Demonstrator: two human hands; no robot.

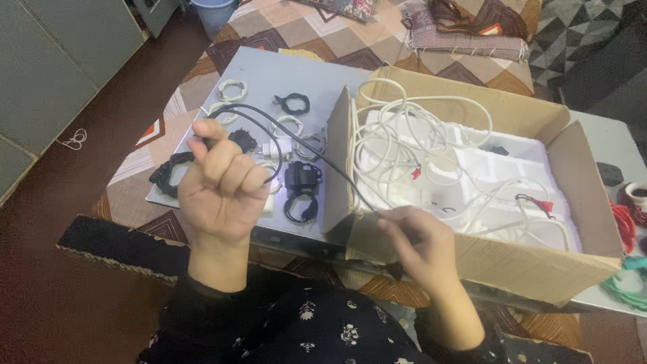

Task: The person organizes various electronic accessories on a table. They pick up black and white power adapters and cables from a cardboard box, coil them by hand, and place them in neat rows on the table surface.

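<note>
My left hand [222, 185] is raised in a fist above the table's front left, closed around a loop of thin black cable [306, 148]. The cable runs taut to the right, down to my right hand [421, 243], which pinches it at the near wall of a cardboard box [512, 266]. Inside the box lies a tangle of white cables [418, 135] on white foam [499, 168], with small red clips among them.
Several coiled black and white cables and chargers [296, 178] lie on the grey tabletop [296, 71] left of the box. Red and green cords [627, 256] sit at the right edge. A patterned rug and dark floor surround the table; a blue bucket stands far back.
</note>
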